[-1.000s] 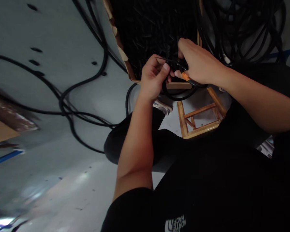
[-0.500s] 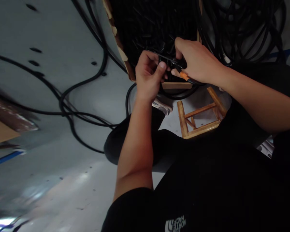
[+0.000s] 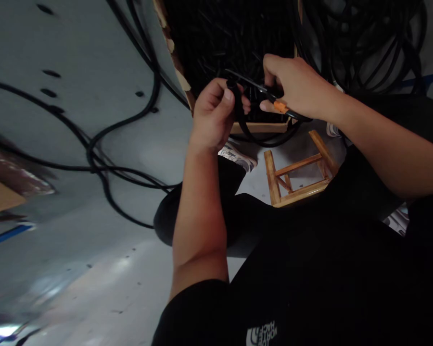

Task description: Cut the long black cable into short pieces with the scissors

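Observation:
The cut end of a black hose [image 3: 242, 117] is pinched in my left hand [image 3: 212, 113], between thumb and fingers, and the hose curves down and right from there. In my right hand [image 3: 292, 86] is a pair of scissors [image 3: 248, 80] with black and orange handles. Its blades point up and left, just beyond the hose end. Whether the blades touch the hose I cannot tell. Both hands are above the near side of a cardboard box [image 3: 260, 128] that holds many short black pieces.
A wooden stool [image 3: 290, 197] stands below the box, between my legs. Long black hoses [image 3: 111, 125] loop across the grey floor at left. More black hose [image 3: 368, 43] lies coiled at upper right. Dark scraps [image 3: 52, 73] dot the floor.
My left hand has shifted left and turned, so the hose end now shows above its thumb. The scissors have moved slightly right, away from my left fingers.

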Motion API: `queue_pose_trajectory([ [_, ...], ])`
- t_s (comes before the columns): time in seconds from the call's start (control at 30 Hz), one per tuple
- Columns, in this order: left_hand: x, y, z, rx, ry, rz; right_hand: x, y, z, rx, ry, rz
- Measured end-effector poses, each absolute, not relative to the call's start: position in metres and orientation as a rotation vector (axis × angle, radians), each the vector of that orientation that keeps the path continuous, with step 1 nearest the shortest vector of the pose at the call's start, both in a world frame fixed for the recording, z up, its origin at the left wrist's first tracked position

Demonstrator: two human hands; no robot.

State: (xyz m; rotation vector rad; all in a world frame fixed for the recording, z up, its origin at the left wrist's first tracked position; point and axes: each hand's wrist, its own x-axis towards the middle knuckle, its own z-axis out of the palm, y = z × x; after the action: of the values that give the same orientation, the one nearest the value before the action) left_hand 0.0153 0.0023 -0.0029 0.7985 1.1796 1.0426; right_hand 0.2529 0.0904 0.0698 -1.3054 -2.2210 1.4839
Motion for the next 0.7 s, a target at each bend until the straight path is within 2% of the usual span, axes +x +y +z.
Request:
queue_pose_trajectory([
  [0.17,0.004,0.005,-0.010,0.745,1.282,1.145,0.262,0.091,0.056,-1.393,-2.270,1.448],
  [0.3,-0.002,0.008,-0.024,0.695,1.233,1.207,0.265,0.087,0.047,-1.355,-2.088,1.618],
  [0.53,0.001,0.010,-0.024,0.720,1.287,1.228,0.251,0.087,0.060,-1.418,-1.946,1.717],
  [0.7,0.004,0.013,-0.013,0.673,1.335,1.252,0.242,0.086,0.089,-1.283,-1.254,2.198],
])
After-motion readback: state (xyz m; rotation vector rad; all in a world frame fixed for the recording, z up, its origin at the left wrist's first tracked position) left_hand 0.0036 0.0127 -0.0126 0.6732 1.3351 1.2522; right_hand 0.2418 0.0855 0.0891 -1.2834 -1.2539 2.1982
